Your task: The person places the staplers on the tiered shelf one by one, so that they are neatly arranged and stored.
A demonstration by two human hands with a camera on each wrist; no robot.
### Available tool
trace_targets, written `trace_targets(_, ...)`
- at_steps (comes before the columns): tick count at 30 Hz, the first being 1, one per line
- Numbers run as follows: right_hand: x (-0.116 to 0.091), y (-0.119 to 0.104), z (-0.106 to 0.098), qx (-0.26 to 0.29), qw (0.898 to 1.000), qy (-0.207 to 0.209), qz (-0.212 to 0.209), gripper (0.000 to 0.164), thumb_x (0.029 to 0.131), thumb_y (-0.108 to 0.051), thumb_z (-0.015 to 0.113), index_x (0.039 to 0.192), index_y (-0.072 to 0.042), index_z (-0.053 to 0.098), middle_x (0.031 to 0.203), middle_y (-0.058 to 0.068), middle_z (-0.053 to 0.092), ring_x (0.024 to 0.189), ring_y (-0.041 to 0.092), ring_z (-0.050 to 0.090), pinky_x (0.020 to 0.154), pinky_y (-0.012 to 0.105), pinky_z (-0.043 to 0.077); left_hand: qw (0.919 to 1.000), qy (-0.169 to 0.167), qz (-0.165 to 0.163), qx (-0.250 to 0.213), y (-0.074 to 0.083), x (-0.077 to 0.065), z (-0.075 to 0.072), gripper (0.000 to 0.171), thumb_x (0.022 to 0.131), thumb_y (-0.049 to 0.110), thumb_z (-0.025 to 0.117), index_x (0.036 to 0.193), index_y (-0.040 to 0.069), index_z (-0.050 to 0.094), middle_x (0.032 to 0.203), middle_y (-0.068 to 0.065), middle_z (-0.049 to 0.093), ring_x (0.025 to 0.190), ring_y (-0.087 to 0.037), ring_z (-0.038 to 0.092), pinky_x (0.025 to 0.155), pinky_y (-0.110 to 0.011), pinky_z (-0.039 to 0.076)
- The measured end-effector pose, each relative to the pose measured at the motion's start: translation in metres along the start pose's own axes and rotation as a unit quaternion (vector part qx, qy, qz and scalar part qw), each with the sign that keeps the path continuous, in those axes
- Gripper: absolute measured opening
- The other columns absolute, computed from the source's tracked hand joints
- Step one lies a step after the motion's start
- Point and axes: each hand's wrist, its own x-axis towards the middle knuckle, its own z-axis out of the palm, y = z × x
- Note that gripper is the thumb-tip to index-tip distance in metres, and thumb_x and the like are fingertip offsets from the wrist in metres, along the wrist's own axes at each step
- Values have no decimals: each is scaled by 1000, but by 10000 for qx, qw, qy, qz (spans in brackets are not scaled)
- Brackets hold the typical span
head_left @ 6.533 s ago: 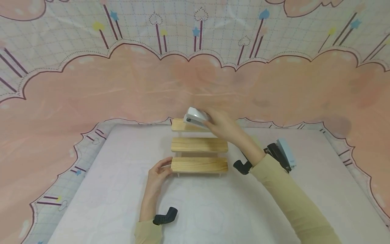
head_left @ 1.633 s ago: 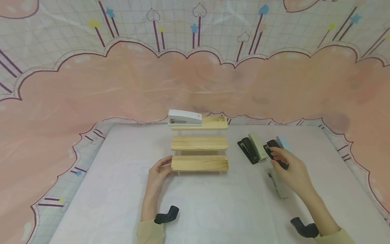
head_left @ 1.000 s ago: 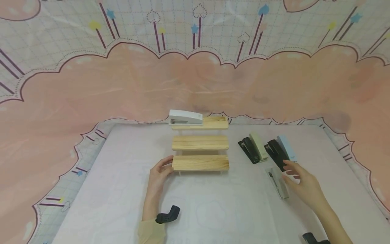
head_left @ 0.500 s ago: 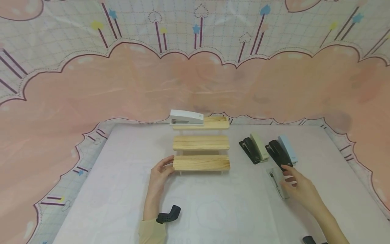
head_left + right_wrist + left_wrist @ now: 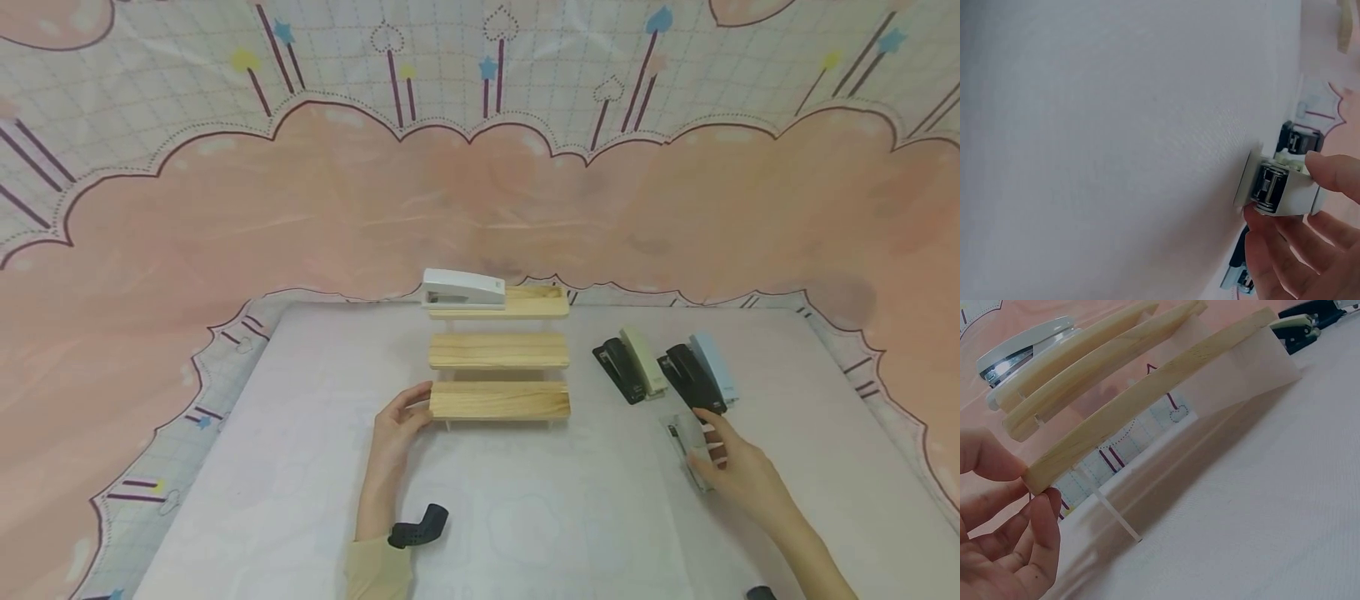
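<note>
A three-tier wooden display shelf with pale supports stands mid-table. My left hand pinches the left end of its lowest board; the left wrist view shows the thumb above and fingers below the board edge. A white stapler rests on the left part of the top tier. To the right, a second, pale stapler sits on the table in front of several others. My right hand holds it from the right, and in the right wrist view its white body lies between thumb and fingers.
Behind the right hand stand a black stapler beside a light green one, and another black stapler beside a light blue one. A patterned peach cloth hangs behind the white table.
The right hand left the white stapler on the top tier, swung right past the black stapler, and came down to grip the pale stapler. The left hand has stayed on the lowest board.
</note>
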Motion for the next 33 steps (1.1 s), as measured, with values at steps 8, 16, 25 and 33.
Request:
trace_targets(8,-2,-1,3,7,10000,62,18,68,83,-12,68,142,-1,34,109,31,62,87,36,67,64,43,55,10000,6,-37,2,1,0,0,48,83,-6,56,130,3,57,129,-18,57,88,-3,61,79,-17,50)
trace_targets(16,0,-5,1,-23,9999,126,-20,68,82,-11,69,140,2,36,105,30,64,81,32,67,61,40,54,9999,9,-91,138,3,-1,0,47,85,-5,56,130,6,58,130,-16,57,92,-4,61,80,-17,50)
trace_targets(25,8,-4,1,22,9999,114,-46,64,82,-8,65,140,1,39,106,32,64,83,34,67,59,38,54,9999,107,-70,58,2,0,4,47,83,-6,56,129,5,58,128,-15,58,92,-6,61,78,-18,51)
trace_targets(33,13,-6,-1,-36,10000,74,-32,62,82,-6,62,139,0,40,106,32,64,83,34,66,57,36,53,9999,117,-47,22,2,1,5,47,83,-6,55,129,4,58,127,-16,57,91,-5,62,79,-19,51)
